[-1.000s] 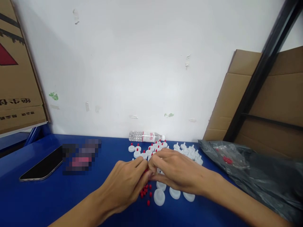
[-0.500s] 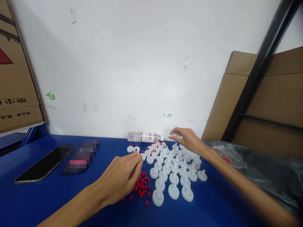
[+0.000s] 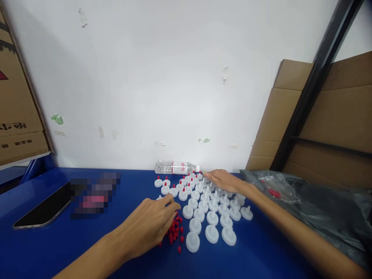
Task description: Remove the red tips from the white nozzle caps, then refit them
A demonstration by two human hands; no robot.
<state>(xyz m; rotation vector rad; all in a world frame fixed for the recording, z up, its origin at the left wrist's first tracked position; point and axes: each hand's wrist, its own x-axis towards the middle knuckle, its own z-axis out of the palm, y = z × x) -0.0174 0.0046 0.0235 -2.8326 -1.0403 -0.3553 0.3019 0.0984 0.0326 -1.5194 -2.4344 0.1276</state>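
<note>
My left hand is closed, knuckles up, over a pile of small red caps on the blue table. Its fingertips are bent down and mostly hidden, so what they pinch cannot be made out. A white lid peeks out behind its knuckles. Across the table, my right hand lies low over the back of a group of white spouted lids, fingers stretched to the left. Its fingertips reach beside a lid with a red tip. Several other lids carry red tips at the back left.
A clear plastic bottle lies against the white wall. On the left are a phone, a blurred-out item and a cardboard box. Dark plastic bags and a clear bag with red pieces lie right, before cardboard.
My right hand has come down from above the back lids onto them, its fingers flattening out. My left hand has shifted slightly right and down over the red caps. The view has moved a little.
</note>
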